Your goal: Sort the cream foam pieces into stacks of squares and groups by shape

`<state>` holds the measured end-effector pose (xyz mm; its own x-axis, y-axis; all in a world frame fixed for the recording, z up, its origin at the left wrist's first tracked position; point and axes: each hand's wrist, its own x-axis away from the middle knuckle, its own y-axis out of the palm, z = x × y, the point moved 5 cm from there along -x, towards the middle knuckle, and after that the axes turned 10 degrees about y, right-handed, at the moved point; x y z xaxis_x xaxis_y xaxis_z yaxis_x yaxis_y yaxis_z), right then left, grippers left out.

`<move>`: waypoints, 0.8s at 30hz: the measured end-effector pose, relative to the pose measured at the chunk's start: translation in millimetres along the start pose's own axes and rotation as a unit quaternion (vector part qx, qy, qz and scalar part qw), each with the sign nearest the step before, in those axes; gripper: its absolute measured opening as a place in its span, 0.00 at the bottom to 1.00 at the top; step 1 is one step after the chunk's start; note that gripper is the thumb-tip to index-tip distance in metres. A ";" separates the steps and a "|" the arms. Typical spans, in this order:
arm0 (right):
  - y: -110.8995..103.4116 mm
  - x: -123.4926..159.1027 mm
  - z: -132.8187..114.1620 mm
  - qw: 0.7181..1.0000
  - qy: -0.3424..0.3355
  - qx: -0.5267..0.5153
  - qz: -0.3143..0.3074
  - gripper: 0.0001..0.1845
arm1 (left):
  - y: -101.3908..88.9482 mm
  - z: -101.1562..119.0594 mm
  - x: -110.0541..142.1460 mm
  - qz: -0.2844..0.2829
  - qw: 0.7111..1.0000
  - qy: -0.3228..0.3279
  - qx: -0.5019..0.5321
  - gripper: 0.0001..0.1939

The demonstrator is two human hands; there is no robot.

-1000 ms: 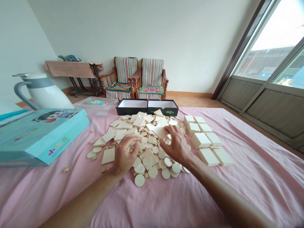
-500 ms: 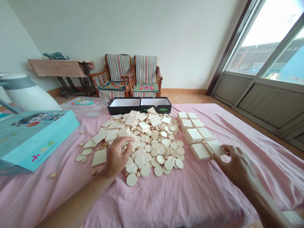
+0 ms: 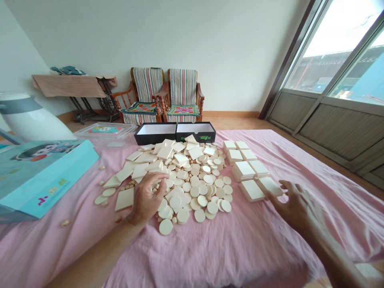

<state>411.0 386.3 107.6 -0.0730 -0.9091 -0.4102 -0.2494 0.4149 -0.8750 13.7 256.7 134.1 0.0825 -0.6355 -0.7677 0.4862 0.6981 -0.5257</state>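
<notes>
Flat square wooden tiles [image 3: 196,153], round wooden discs [image 3: 199,215] and small wooden beads lie in a loose heap. My left hand [image 3: 148,196] rests at the heap's near left side, fingers curved and thumb apart from the index finger; nothing shows in its grasp. On the right, square tiles stand in two columns of stacks [image 3: 252,190]. My right hand [image 3: 295,204] is at the nearest right-hand stack, thumb and fingers spread around the corner of its top tile [image 3: 270,186]. The thumb is close to the tile's near edge; contact is hard to tell.
Two black boxes [image 3: 144,139] with white insides stand behind the heap. At left are a turquoise box [image 3: 60,188], a white jug [image 3: 39,120] and a clear plastic tray [image 3: 129,130]. Several beads lie loose on the pink cloth [image 3: 228,256]. Two wooden armchairs [image 3: 183,92] stand beyond the table.
The fingers of my right hand have spread and drawn slightly off the top tile, which now lies squarer on its stack. My left hand has stayed in place.
</notes>
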 end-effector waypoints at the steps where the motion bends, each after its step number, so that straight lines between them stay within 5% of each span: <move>1: -4.0 -1.0 -3.9 1.000 0.006 -0.010 0.010 0.30 | 0.3 0.0 0.1 0.000 1.000 -0.002 0.001 0.08; 7: -13.6 -13.2 -80.4 0.985 -0.096 -0.144 -0.020 0.17 | 0.4 0.9 1.5 -0.001 1.000 0.000 0.013 0.08; 14: 38.7 -65.0 -187.4 0.958 -0.222 -0.110 -0.146 0.18 | -2.3 1.4 2.1 0.006 1.000 0.006 0.012 0.08; 19: 81.2 -101.0 -216.7 0.954 -0.206 -0.041 -0.214 0.23 | -3.4 3.7 0.6 0.006 1.000 0.008 0.008 0.08; 24: 97.2 -111.7 -221.8 0.950 -0.183 -0.021 -0.254 0.20 | -3.9 4.6 0.1 0.002 1.000 0.007 0.011 0.08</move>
<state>180.7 519.5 125.4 0.4058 -0.9139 -0.0073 -0.2014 -0.0817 -0.9761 15.8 252.5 137.8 0.0730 -0.6278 -0.7750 0.5051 0.6933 -0.5141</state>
